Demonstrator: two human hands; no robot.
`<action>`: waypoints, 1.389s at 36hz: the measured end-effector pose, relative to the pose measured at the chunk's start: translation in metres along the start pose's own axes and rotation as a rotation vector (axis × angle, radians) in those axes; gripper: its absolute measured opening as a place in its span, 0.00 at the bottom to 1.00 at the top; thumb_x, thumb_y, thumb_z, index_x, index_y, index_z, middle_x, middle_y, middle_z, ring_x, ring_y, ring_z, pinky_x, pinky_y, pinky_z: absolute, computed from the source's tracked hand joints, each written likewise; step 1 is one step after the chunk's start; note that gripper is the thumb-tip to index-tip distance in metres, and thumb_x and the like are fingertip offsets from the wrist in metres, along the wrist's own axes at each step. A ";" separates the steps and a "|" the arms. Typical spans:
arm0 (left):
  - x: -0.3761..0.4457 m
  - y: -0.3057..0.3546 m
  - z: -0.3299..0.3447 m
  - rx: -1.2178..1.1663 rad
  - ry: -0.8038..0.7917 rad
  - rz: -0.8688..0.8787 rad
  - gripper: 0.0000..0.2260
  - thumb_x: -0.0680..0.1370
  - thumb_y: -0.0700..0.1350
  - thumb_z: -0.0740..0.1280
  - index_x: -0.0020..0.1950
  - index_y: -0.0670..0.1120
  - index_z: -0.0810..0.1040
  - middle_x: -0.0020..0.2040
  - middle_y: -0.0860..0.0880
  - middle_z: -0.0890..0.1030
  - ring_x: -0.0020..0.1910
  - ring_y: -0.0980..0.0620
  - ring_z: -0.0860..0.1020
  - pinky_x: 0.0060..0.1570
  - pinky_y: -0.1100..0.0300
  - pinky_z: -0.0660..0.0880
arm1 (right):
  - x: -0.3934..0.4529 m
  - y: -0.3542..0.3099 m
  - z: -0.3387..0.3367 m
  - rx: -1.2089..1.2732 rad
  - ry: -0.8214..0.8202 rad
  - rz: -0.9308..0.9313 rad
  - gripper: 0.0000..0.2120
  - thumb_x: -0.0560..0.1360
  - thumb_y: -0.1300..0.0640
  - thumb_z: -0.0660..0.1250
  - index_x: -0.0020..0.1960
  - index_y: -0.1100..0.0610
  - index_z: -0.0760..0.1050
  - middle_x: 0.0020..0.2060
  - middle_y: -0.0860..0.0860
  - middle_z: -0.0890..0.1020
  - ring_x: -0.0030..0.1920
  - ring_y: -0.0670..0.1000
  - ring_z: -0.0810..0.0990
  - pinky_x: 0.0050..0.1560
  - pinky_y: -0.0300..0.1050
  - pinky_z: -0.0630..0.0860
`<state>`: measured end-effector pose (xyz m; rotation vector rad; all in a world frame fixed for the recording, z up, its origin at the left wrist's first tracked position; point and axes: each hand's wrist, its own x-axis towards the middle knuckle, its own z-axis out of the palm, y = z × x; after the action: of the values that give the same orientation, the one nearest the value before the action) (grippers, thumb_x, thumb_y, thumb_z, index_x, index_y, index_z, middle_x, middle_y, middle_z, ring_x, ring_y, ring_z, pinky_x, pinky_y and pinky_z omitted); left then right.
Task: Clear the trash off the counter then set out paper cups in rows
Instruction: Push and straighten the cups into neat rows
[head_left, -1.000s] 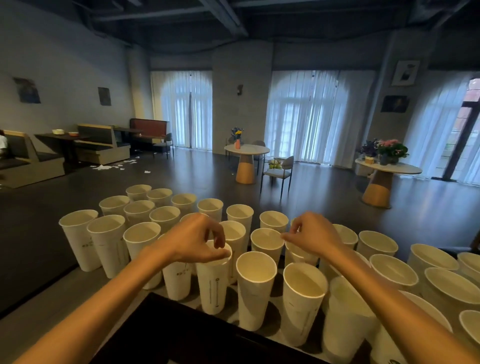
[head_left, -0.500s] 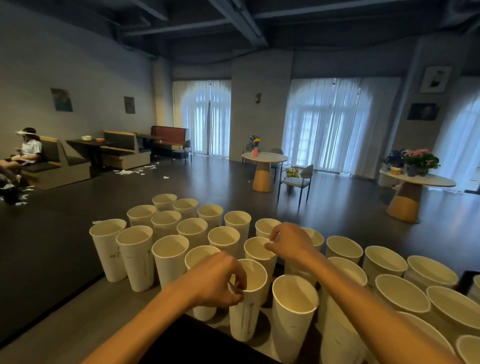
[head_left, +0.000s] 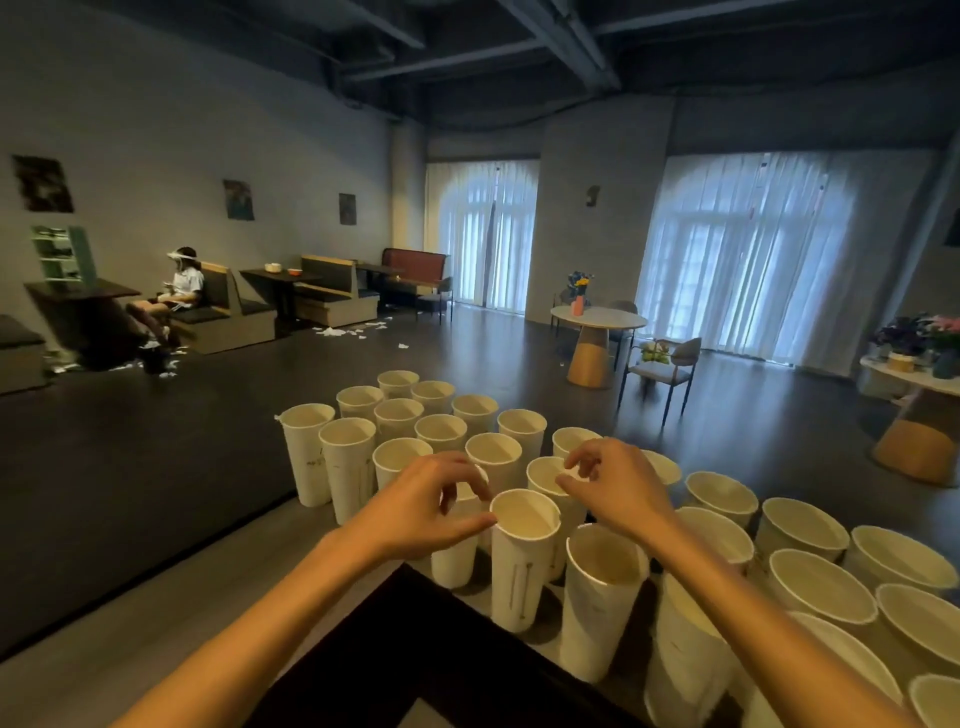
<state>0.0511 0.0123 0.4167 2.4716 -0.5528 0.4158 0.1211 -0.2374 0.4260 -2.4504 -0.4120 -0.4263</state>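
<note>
Many tall white paper cups (head_left: 347, 457) stand upright in close rows on the counter (head_left: 130, 644), from the far left to the near right. My left hand (head_left: 426, 506) hovers beside a front cup (head_left: 522, 561). Its thumb touches that cup's rim, and its fingers are loosely curled and hold nothing. My right hand (head_left: 610, 486) hangs over the cup behind (head_left: 543, 475). Its fingers are loosely curled, with the thumb and forefinger slightly apart at that rim. Parts of both hands hide the cups beneath them.
A dark panel (head_left: 415, 654) lies on the counter between my forearms. Beyond the counter is an open floor with round tables (head_left: 597, 319), a chair (head_left: 670, 369), booth seats (head_left: 332, 296) and a seated person (head_left: 182, 291). White paper scraps (head_left: 343, 330) litter the floor.
The view has swung left. My left hand has eased its pinch on the front cup's rim, and my right hand's fingers have loosened over the cup behind.
</note>
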 end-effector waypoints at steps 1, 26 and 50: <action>-0.004 -0.003 -0.003 0.004 0.017 -0.010 0.12 0.75 0.61 0.73 0.53 0.56 0.83 0.51 0.61 0.79 0.41 0.55 0.78 0.40 0.60 0.79 | -0.002 -0.004 -0.001 0.022 -0.001 -0.006 0.09 0.73 0.47 0.73 0.52 0.48 0.82 0.45 0.46 0.82 0.42 0.44 0.79 0.38 0.33 0.74; 0.015 -0.155 -0.037 0.253 -0.105 0.023 0.12 0.80 0.44 0.69 0.63 0.51 0.83 0.60 0.52 0.84 0.54 0.56 0.82 0.53 0.61 0.80 | 0.049 -0.075 0.062 0.015 -0.016 0.035 0.05 0.73 0.50 0.74 0.48 0.47 0.84 0.45 0.44 0.83 0.45 0.43 0.81 0.48 0.43 0.82; 0.054 -0.219 -0.091 0.258 -0.050 -0.153 0.07 0.76 0.56 0.73 0.48 0.54 0.81 0.43 0.57 0.82 0.39 0.58 0.80 0.35 0.70 0.74 | 0.122 -0.123 0.139 -0.231 -0.188 -0.026 0.14 0.76 0.59 0.71 0.61 0.48 0.82 0.61 0.49 0.81 0.54 0.50 0.82 0.54 0.41 0.77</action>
<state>0.1852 0.2149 0.4098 2.7556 -0.3434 0.3851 0.2114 -0.0346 0.4314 -2.7242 -0.4976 -0.2667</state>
